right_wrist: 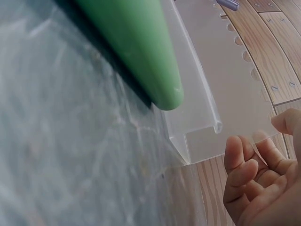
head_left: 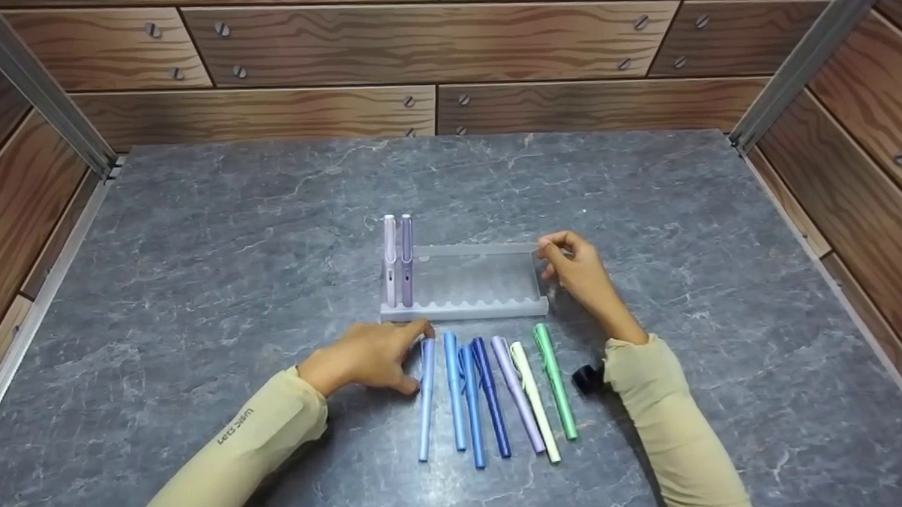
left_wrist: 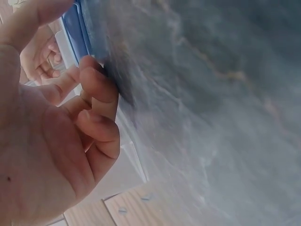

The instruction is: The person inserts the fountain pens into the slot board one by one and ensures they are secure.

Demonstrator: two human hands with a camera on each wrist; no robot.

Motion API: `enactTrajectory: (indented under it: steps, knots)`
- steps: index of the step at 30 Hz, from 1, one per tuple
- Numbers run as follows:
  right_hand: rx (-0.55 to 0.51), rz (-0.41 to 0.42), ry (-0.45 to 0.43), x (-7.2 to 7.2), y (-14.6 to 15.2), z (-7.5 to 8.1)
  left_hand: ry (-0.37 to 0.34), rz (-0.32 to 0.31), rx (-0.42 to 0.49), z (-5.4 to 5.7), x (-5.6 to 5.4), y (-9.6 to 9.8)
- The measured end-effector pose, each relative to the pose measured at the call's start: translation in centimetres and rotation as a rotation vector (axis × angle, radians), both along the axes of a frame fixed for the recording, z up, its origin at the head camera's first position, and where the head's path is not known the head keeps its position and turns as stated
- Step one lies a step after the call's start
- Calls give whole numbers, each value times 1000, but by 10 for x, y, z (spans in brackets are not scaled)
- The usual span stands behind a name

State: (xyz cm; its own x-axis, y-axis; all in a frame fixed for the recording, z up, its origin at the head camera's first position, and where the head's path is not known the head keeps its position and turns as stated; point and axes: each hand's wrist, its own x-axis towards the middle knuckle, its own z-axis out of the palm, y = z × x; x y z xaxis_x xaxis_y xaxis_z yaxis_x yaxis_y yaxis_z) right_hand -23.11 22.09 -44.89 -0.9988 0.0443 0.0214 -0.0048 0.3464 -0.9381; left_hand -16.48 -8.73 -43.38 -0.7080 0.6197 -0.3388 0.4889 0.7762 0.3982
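Note:
A clear pen rack with a notched front rail stands in the middle of the table. Two pens, a pale lilac pen and a darker purple pen, lean upright in its left-hand slots. My right hand pinches the rack's upper right corner between thumb and fingers; the right wrist view shows that hand at the clear panel's edge. My left hand is at the leftmost periwinkle pen, thumb and index finger spread about its cap. In the left wrist view, the other fingers are loosely bent.
In front of the rack lie several pens: a light blue pen, mid-blue pen, dark blue pen, lavender pen, pale green pen and green pen. A small black object is by the right sleeve.

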Motion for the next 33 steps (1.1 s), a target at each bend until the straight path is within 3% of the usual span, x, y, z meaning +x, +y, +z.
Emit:
enactTrajectory:
  steps: [7, 19, 33]
  knots:
    - [-5, 6, -3, 1, -1, 1, -5, 27, 112, -3, 2, -5]
    - [13, 27, 1, 0, 2, 0, -214, 96, 372, -2, -3, -8]
    - [38, 26, 1, -1, 2, 0, -289, 89, 505, 12, -7, -11]
